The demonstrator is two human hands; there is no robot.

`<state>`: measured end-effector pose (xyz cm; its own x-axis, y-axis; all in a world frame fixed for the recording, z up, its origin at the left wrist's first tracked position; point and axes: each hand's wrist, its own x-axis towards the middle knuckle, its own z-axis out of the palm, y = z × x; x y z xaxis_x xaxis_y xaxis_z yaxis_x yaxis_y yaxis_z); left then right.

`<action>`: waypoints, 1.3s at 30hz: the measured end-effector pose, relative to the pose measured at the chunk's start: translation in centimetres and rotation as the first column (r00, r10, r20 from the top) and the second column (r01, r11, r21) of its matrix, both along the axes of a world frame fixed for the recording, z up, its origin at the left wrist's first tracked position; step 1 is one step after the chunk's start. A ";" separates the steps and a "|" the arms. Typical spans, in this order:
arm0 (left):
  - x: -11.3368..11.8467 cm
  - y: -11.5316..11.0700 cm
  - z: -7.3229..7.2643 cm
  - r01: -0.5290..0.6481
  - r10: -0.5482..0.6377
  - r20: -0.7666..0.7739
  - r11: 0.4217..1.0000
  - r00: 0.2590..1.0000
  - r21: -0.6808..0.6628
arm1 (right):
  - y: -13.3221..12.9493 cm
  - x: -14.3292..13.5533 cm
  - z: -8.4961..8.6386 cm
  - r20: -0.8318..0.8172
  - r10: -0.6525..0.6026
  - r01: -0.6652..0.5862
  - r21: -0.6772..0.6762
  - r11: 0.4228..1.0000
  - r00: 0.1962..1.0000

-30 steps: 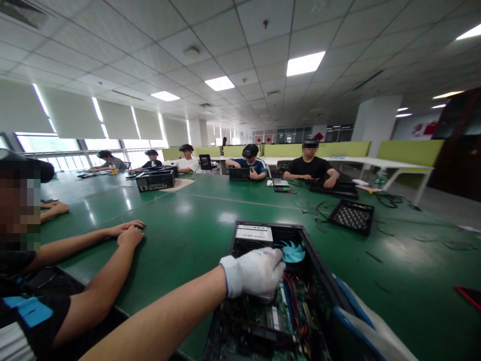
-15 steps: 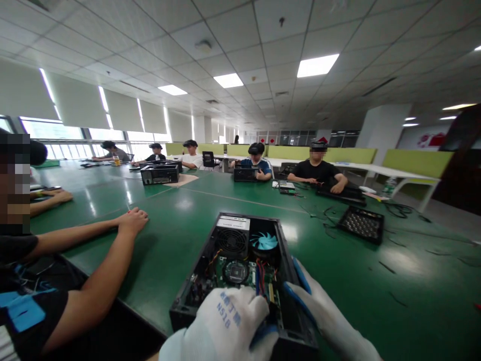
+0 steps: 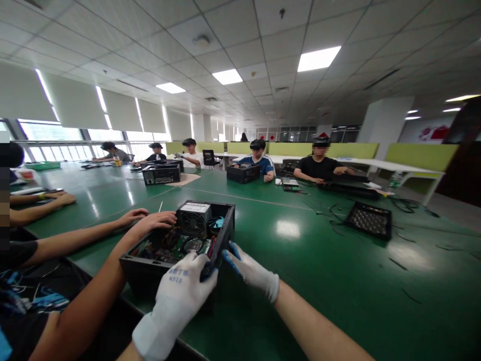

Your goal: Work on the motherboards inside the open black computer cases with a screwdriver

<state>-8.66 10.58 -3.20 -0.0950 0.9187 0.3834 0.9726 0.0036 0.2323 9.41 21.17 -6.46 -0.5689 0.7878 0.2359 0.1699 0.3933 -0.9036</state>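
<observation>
A black desktop computer case (image 3: 222, 239) stands on the green table without its cover, turned at an angle. Inside are a power supply (image 3: 194, 219), a light-blue fan (image 3: 217, 222) and a circuit board (image 3: 192, 244) with wires. My left hand (image 3: 184, 283), in a white glove with blue fingers, grips the near right part of the case's wall, its fingertips partly hidden. My right hand (image 3: 251, 268), gloved alike, lies beside the case's right side with its fingers stretched out; I cannot tell whether they touch it. A co-worker's hand (image 3: 156, 223) rests at the case's left rim.
Co-workers sit around the large green table (image 3: 319, 301). A black perforated panel (image 3: 369, 220) and loose cables (image 3: 408, 204) lie on the right. Other computer cases (image 3: 162, 174) stand farther back. The table's near edge passes below the case.
The computer case has shifted left and turned, with my left hand on it. My right hand has moved left. The co-worker's hand has come from the table to the case's rim.
</observation>
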 end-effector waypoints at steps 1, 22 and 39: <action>-1.0 0.2 -0.1 -0.012 0.012 0.008 1.000 1.000 0.017 | -0.3 0.6 -0.7 0.056 0.012 -0.010 -0.039 0.999 0.998; 5.5 3.9 -7.9 0.185 -0.201 0.173 0.977 0.964 0.104 | -4.1 20.8 -5.9 0.278 -0.350 0.379 -0.057 0.924 0.895; 9.9 20.6 0.9 0.220 -0.233 -0.112 0.969 0.966 -0.113 | -4.6 19.6 -7.3 0.284 -0.439 0.442 0.057 0.895 0.853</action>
<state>1.23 31.20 -2.27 0.1623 0.9446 0.2854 0.9718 -0.2031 0.1195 29.00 16.53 -13.74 -0.2026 0.9732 0.1092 0.5705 0.2079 -0.7945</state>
